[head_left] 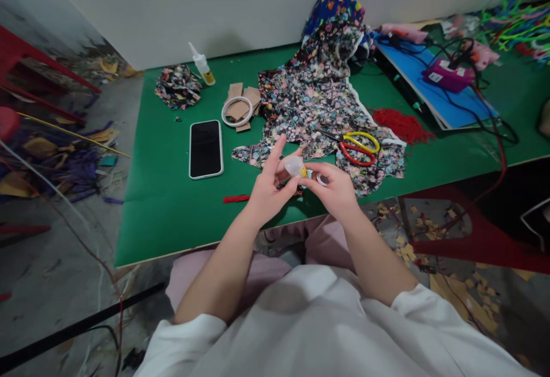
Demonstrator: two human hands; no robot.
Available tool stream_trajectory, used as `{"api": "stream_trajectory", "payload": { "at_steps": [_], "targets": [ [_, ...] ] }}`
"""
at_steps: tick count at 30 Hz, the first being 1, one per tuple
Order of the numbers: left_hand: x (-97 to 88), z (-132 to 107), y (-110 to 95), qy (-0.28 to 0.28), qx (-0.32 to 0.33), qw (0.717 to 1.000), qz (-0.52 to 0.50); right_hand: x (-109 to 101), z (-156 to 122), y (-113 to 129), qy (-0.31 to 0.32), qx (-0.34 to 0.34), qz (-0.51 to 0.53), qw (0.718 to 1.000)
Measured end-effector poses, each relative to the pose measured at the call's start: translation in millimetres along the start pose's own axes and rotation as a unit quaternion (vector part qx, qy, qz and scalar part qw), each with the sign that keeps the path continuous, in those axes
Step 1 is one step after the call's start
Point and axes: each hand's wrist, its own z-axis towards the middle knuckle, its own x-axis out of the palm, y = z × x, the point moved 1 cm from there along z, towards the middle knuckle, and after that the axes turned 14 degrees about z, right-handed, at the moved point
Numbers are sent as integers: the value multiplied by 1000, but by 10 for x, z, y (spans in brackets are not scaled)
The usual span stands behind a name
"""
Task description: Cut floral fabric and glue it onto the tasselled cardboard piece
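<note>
In front of my body, both hands hold a small whitish rounded piece (294,167) with a yellow and teal patch on its right side; I cannot make out its kind. My left hand (271,189) pinches it by thumb and fingers, index finger stretched up. From the right, my right hand (336,188) grips its patterned end. A small white ring (322,179) shows at the right fingers; whether it is held too is unclear. Beneath lie black floral fabric (305,102) and a red strip (236,199), partly hidden by my left hand. Scissors (358,148) with yellow and red handles rest on the fabric.
On the green table (158,211) are a phone (206,149), a tape roll (237,112) on cardboard pieces, a glue bottle (201,66), a floral fabric bundle (178,86) and red threads (401,126). A blue folder (433,79), cables and a purple device (449,75) lie to the right.
</note>
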Motion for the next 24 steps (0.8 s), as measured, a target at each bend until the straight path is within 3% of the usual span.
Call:
{"api": "stream_trajectory", "payload": {
  "at_steps": [4, 13, 20, 24],
  "targets": [
    [23, -22, -19, -18, -7, 999, 29, 18, -8, 1, 9, -23, -38, 999],
    [-4, -57, -80, -28, 19, 979, 201, 63, -42, 8, 16, -32, -46, 998],
    [4, -48, -79, -27, -17, 982, 188, 62, -40, 3, 12, -28, -49, 998],
    [-3, -28, -108, 4, -43, 980, 194, 53, -30, 3, 4, -3, -28, 1000]
  ]
}}
